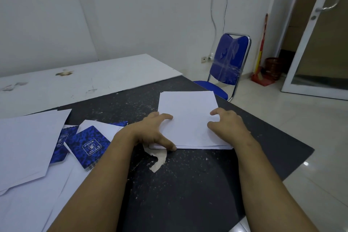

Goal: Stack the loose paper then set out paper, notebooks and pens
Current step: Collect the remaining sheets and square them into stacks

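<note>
White loose sheets (28, 147) lie on the dark bench (178, 184) well out past the outer side of your left grip (152, 130) and a little nearer to you than it. Blue marbled notebooks (90, 147) sit half buried among them. A torn paper scrap (158, 160) sits just below the left grip's thumb.

Both grips are spread with fingers bent and closed around nothing. The left sets its thumb against the near edge of the paper stack (188, 111), with its fingertips on top. The right grip (227, 124) rests its fingertips on the top sheet by the far-side edge.

The stack lies between your two grips, with its long axis running away from you beyond the fingertips. I judge you are squaring it. The next sheet lies on the left grip's side, so that grip is the nearer. No pens show.
</note>
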